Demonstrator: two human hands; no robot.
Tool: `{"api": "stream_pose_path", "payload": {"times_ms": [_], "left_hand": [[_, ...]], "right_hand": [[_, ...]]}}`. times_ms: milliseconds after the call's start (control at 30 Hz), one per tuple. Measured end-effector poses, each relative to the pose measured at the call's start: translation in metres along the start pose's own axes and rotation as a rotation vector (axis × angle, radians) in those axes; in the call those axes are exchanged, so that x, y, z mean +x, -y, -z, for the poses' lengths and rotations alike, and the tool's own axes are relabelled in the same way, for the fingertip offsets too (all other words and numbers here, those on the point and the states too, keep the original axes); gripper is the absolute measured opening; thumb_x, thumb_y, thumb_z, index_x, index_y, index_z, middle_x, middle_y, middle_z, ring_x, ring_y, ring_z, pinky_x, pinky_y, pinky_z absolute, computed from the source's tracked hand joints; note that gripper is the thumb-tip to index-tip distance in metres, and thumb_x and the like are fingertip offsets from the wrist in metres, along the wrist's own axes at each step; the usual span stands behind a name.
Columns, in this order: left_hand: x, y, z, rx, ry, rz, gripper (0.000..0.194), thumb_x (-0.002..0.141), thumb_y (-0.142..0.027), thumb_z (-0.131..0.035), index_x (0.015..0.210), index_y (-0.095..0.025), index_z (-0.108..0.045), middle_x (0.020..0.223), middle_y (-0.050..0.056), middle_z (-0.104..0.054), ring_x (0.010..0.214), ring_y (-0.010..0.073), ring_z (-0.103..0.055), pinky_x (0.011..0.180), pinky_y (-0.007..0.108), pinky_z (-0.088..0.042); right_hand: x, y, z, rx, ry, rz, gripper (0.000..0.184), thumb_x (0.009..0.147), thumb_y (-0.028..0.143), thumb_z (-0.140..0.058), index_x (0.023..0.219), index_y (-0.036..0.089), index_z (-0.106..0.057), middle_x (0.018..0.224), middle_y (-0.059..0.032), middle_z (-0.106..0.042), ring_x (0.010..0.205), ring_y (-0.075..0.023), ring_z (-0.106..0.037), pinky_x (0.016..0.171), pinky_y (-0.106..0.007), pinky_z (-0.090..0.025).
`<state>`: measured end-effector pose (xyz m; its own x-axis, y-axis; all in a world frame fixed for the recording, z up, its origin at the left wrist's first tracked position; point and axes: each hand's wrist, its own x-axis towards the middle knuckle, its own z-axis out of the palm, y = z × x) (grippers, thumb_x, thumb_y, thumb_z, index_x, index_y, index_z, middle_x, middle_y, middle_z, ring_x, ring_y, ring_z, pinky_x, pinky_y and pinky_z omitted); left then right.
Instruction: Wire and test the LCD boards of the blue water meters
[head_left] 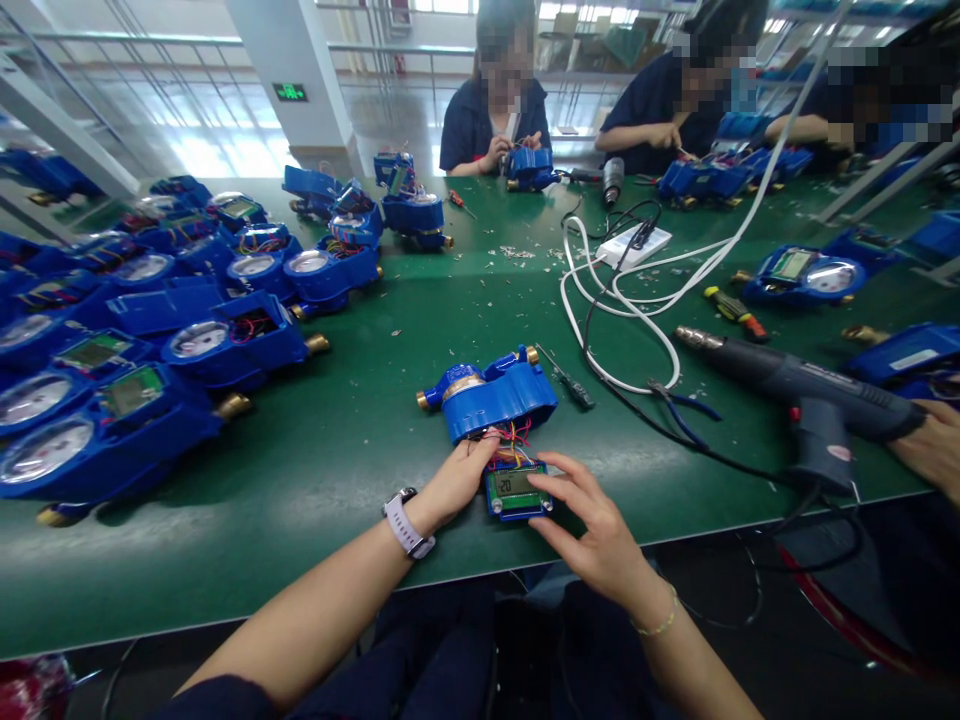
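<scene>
A blue water meter with brass ends lies on its side in front of me. Several thin coloured wires run from its housing to a green circuit board with a small display in a blue frame. My left hand, with a watch at the wrist, closes its fingertips around the wires at the housing's mouth; part of its fingers is hidden. My right hand grips the board's right side, thumb at the lower edge and fingertips at the display. A thin screwdriver lies right of the meter.
Several blue water meters crowd the table's left side. To the right are pliers, a yellow-red screwdriver, a heat gun beside another person's hand, and a white power strip with looped cables. Co-workers sit opposite.
</scene>
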<state>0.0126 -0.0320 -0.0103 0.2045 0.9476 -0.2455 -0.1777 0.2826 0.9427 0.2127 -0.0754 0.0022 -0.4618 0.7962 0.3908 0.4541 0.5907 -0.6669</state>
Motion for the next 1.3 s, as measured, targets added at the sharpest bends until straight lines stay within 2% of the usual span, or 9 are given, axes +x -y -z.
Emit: {"api": "stream_pose_path", "payload": {"times_ms": [67,167,367,533,900,967,1100,1200,1300], "left_hand": [[0.000,0.002,0.000,-0.052,-0.042,0.018,0.060,0.080,-0.064,-0.060,0.108,-0.012,-0.065,0.113,0.014,-0.068,0.111,0.0298,-0.060,0.103,0.041,-0.042],[-0.001,-0.001,-0.003,-0.179,0.013,0.044,0.057,0.080,-0.060,-0.063,0.108,-0.011,-0.065,0.115,0.014,-0.068,0.110,0.0292,-0.061,0.101,0.041,-0.044],[-0.006,-0.015,-0.010,-0.259,0.155,0.051,0.034,0.075,-0.039,-0.073,0.095,-0.012,-0.071,0.097,0.009,-0.072,0.092,0.0205,-0.064,0.085,0.029,-0.048],[-0.007,-0.015,-0.013,-0.290,0.120,0.033,0.021,0.070,-0.024,-0.073,0.089,-0.013,-0.072,0.088,0.005,-0.072,0.083,0.0162,-0.062,0.081,0.025,-0.047],[-0.009,-0.015,-0.017,-0.380,0.026,0.093,0.018,0.066,-0.024,-0.072,0.080,-0.012,-0.071,0.084,0.005,-0.071,0.079,0.0167,-0.062,0.078,0.026,-0.047],[-0.008,-0.015,-0.018,-0.383,-0.016,0.086,0.017,0.068,-0.028,-0.071,0.074,-0.013,-0.069,0.078,0.004,-0.070,0.076,0.0163,-0.061,0.076,0.026,-0.047],[-0.008,-0.014,-0.018,-0.416,-0.059,0.096,0.028,0.070,-0.041,-0.074,0.073,-0.014,-0.067,0.074,0.003,-0.069,0.071,0.0162,-0.061,0.072,0.027,-0.047],[-0.009,-0.016,-0.016,-0.444,-0.031,0.109,0.031,0.069,-0.041,-0.077,0.082,-0.013,-0.070,0.083,0.005,-0.071,0.079,0.0181,-0.063,0.078,0.028,-0.048],[-0.011,-0.020,-0.013,-0.427,0.085,0.137,0.035,0.069,-0.036,-0.077,0.094,-0.013,-0.071,0.098,0.008,-0.072,0.091,0.0206,-0.064,0.085,0.030,-0.047]], "right_hand": [[0.001,0.000,-0.001,-0.004,0.012,0.000,0.042,0.089,0.016,-0.060,0.130,0.024,-0.051,0.138,-0.0102,-0.044,0.125,-0.0215,-0.048,0.104,-0.037,-0.045],[0.002,-0.001,-0.002,-0.007,0.024,-0.005,0.043,0.090,0.015,-0.060,0.131,0.024,-0.050,0.139,-0.0102,-0.043,0.126,-0.0219,-0.047,0.104,-0.038,-0.046],[0.001,-0.003,-0.004,-0.013,0.003,0.006,0.042,0.091,0.013,-0.057,0.130,0.025,-0.050,0.141,-0.0105,-0.041,0.122,-0.0221,-0.051,0.102,-0.040,-0.048],[0.003,-0.002,-0.005,-0.053,0.007,0.006,0.040,0.091,0.013,-0.057,0.129,0.025,-0.051,0.141,-0.0110,-0.042,0.117,-0.0226,-0.054,0.098,-0.041,-0.050],[0.006,0.003,-0.007,-0.052,0.008,0.035,0.039,0.090,0.013,-0.058,0.128,0.025,-0.053,0.139,-0.0116,-0.044,0.112,-0.0223,-0.057,0.094,-0.041,-0.052],[0.007,0.004,-0.008,-0.034,0.014,0.043,0.040,0.090,0.013,-0.058,0.128,0.026,-0.053,0.139,-0.0110,-0.044,0.117,-0.0237,-0.054,0.095,-0.042,-0.052],[0.009,0.003,-0.009,0.003,0.014,0.046,0.041,0.089,0.013,-0.059,0.128,0.027,-0.053,0.139,-0.0105,-0.044,0.116,-0.0232,-0.055,0.095,-0.041,-0.052],[0.009,0.001,-0.008,0.023,0.012,0.015,0.041,0.090,0.013,-0.058,0.128,0.026,-0.053,0.140,-0.0107,-0.044,0.119,-0.0231,-0.054,0.099,-0.041,-0.049],[0.006,-0.002,-0.006,0.075,-0.018,-0.056,0.039,0.090,0.017,-0.060,0.128,0.027,-0.054,0.139,-0.0100,-0.046,0.127,-0.0240,-0.048,0.106,-0.044,-0.043]]}}
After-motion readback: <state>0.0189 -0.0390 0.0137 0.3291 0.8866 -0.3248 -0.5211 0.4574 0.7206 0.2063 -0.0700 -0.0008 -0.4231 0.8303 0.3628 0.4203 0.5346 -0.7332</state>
